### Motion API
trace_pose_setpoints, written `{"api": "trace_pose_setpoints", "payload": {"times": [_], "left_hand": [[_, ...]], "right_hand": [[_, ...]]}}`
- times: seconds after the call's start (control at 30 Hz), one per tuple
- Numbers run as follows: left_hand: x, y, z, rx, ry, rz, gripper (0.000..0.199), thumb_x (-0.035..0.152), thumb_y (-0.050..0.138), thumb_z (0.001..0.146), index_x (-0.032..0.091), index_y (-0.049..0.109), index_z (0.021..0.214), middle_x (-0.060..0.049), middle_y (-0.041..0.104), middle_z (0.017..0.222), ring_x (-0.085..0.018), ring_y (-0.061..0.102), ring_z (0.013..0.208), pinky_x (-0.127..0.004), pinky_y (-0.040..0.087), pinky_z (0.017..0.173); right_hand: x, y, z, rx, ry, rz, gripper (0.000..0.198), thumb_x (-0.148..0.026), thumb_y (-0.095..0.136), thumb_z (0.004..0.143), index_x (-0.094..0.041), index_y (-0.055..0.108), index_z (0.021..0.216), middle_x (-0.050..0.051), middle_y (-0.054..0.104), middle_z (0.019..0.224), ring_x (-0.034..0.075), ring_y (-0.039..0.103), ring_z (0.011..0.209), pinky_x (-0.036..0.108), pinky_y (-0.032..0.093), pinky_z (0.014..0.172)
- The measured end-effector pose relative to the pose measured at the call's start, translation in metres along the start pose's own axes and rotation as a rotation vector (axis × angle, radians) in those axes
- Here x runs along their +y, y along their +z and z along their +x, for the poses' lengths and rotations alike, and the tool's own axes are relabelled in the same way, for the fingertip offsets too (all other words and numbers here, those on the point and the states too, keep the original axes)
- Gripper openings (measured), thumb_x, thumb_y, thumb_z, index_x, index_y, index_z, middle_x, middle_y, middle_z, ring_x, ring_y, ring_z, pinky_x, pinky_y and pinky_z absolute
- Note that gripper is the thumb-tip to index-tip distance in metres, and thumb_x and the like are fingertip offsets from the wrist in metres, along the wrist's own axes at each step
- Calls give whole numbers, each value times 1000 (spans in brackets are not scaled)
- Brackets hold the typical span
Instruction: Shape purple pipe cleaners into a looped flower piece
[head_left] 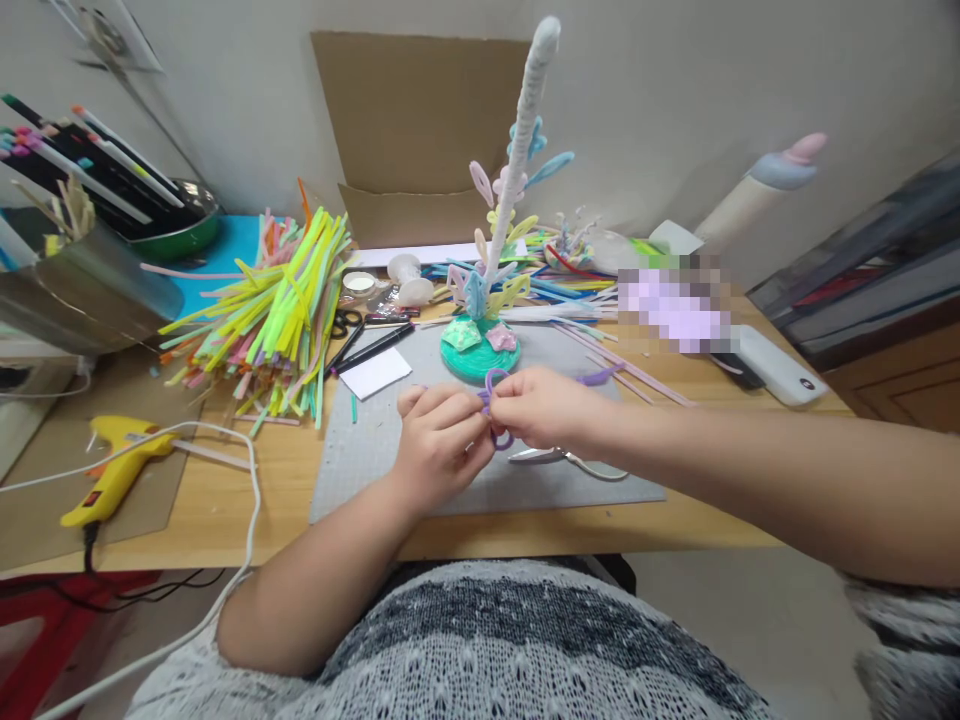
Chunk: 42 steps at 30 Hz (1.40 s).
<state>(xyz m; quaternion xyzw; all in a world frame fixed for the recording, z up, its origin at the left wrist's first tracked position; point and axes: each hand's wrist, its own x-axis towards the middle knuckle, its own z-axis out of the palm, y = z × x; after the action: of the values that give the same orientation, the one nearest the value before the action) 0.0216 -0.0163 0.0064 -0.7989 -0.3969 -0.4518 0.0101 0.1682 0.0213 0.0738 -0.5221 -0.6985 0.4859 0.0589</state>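
Both hands meet over a grey cutting mat [352,470]. Between my left hand [444,435] and my right hand [536,405] is a purple pipe cleaner [496,380], bent into loops above and below the fingers. Each hand pinches it, fingers closed. Just behind stands a craft piece with a round green base [480,362], a tall white wrapped stem [517,150] and pastel looped flowers and leaves. Scissors [540,455] lie on the mat beneath my right wrist, partly hidden. Another purple piece [600,376] shows beyond my right hand.
A bundle of pipe cleaners [277,320] lies at left, near a yellow glue gun [116,465] whose white cord [251,480] loops past my left arm. Markers [112,160] fill a holder behind. A white paper [376,373] and black pens [371,348] lie beside the mat; a white device [776,365] is at right.
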Motion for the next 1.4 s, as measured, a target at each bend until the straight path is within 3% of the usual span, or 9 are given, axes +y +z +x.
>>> {"api": "trace_pose_setpoints", "payload": {"times": [0.07, 0.1, 0.2, 0.33, 0.4, 0.47, 0.67, 1.1, 1.4], "left_hand": [[0, -1, 1, -16, -16, -8, 8, 13, 58, 74, 20, 59, 69, 0, 67, 78, -16, 55, 81, -35, 32, 76], [0, -2, 2, -34, -48, -31, 8, 14, 58, 74, 19, 60, 69, 0, 66, 78, -16, 55, 80, -35, 32, 76], [0, -3, 7, -83, -212, -164, 10, 14, 57, 74, 18, 60, 66, -1, 64, 77, -16, 54, 79, -34, 33, 75], [-3, -3, 12, -199, -420, -517, 14, 13, 55, 73, 17, 57, 60, -1, 59, 71, -16, 54, 76, -31, 37, 75], [-6, -2, 13, -275, -504, -718, 16, 14, 54, 72, 17, 55, 57, -1, 56, 67, -15, 53, 72, -30, 39, 72], [-7, -1, 13, -340, -589, -868, 16, 16, 55, 72, 16, 54, 56, -1, 55, 67, -15, 52, 71, -29, 39, 71], [-10, 1, 10, -371, -696, -1100, 15, 22, 61, 73, 16, 57, 59, -1, 56, 70, -15, 51, 73, -28, 37, 72], [-8, 0, 8, -380, -809, -1360, 12, 23, 68, 68, 16, 63, 60, -2, 56, 75, -13, 52, 71, -27, 39, 68], [-7, -1, 9, -420, -845, -1370, 19, 29, 71, 63, 15, 60, 56, -3, 54, 70, -13, 49, 66, -27, 39, 62]], "right_hand": [[-1, -3, 1, -94, 60, 8, 19, -18, 41, 75, -19, 39, 56, -8, 31, 43, 6, 24, 38, 22, 21, 40], [0, -5, 1, -93, 9, -52, 18, -17, 42, 75, -19, 40, 58, -7, 34, 44, 6, 27, 38, 22, 23, 41], [9, -10, -4, 86, -422, -451, 9, -16, 50, 76, -16, 52, 68, -2, 51, 58, 8, 41, 50, 22, 26, 48], [23, -19, -8, 257, -1103, -1102, 18, -19, 41, 88, -17, 57, 83, 1, 58, 68, 10, 43, 55, 27, 20, 48], [27, -23, -7, 316, -1328, -1275, 20, -20, 38, 91, -18, 57, 84, 1, 57, 67, 10, 43, 55, 27, 19, 47], [30, -26, -4, 367, -1454, -1344, 20, -21, 40, 91, -18, 56, 80, 0, 56, 66, 11, 43, 55, 27, 20, 46], [31, -28, 2, 396, -1502, -1307, 18, -18, 43, 89, -16, 52, 74, -2, 51, 59, 10, 44, 53, 27, 24, 47], [35, -36, 8, 270, -1537, -1156, 17, -17, 41, 90, -16, 57, 83, 2, 59, 69, 11, 50, 59, 26, 33, 51], [16, -33, 2, 63, -1342, -1120, 25, -23, 38, 91, -22, 56, 74, -1, 52, 63, 10, 40, 53, 28, 21, 46]]}}
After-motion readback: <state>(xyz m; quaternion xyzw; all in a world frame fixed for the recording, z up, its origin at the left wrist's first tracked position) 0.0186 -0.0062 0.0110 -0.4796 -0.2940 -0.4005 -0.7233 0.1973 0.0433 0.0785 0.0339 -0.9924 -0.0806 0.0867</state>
